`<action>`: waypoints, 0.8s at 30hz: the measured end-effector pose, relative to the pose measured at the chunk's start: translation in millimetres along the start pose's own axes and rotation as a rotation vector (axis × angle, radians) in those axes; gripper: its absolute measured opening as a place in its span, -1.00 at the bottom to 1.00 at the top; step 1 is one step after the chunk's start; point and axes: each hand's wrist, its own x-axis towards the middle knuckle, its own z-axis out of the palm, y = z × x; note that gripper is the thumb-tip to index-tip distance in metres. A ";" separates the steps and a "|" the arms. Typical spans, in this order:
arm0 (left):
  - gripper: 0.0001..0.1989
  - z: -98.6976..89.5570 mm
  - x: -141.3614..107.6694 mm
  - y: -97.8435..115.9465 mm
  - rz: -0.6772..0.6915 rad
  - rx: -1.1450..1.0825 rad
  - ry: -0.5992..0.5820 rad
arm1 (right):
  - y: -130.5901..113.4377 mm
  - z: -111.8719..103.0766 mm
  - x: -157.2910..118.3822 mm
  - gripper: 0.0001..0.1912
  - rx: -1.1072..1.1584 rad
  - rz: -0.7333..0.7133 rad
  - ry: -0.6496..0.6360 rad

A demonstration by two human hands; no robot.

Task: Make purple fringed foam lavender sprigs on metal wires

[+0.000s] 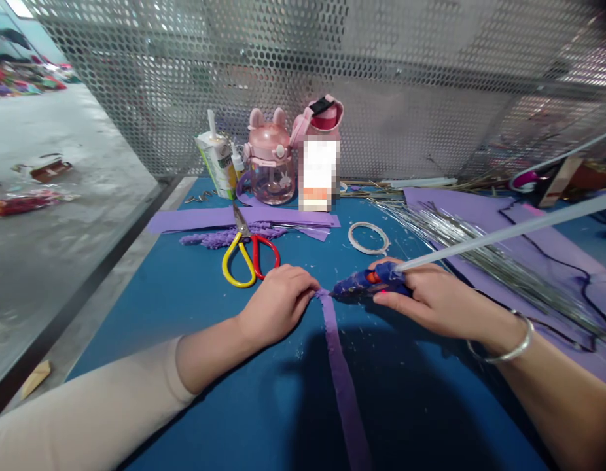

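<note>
My left hand point(283, 301) is closed, its fingertips pinching the far end of a narrow purple strip point(338, 366). From there the strip runs down the blue tabletop toward me. My right hand point(425, 294) grips a blue hot glue gun point(374, 281), with a long whitish glue stick point(504, 233) sticking out of its back. The gun's nozzle is at the strip's far end, close to my left fingertips; I cannot tell whether it touches. Scissors point(244, 248) with one yellow and one red handle lie just beyond my left hand.
Wide purple strips point(209, 219) and a fringed purple piece point(209, 238) lie behind the scissors. A tape roll point(368, 238) sits mid-table. Thin silvery wires point(489, 261) cover a purple sheet point(578, 242) at right. A pink bottle point(272, 163) and a drink carton point(217, 163) stand before the perforated metal panel point(406, 118).
</note>
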 end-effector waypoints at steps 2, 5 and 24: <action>-0.80 0.1 0.0 0.1 0.002 0.000 0.002 | -0.2 0.7 -1.4 -0.60 -0.006 -0.003 0.000; -0.80 0.2 0.1 0.1 -0.010 0.000 0.000 | -0.9 2.8 -1.9 -0.59 -0.042 -0.006 -0.017; -0.80 -1.6 0.2 1.7 -0.017 0.000 -0.005 | -5.6 -3.0 -5.2 -0.61 -0.056 -0.077 -0.125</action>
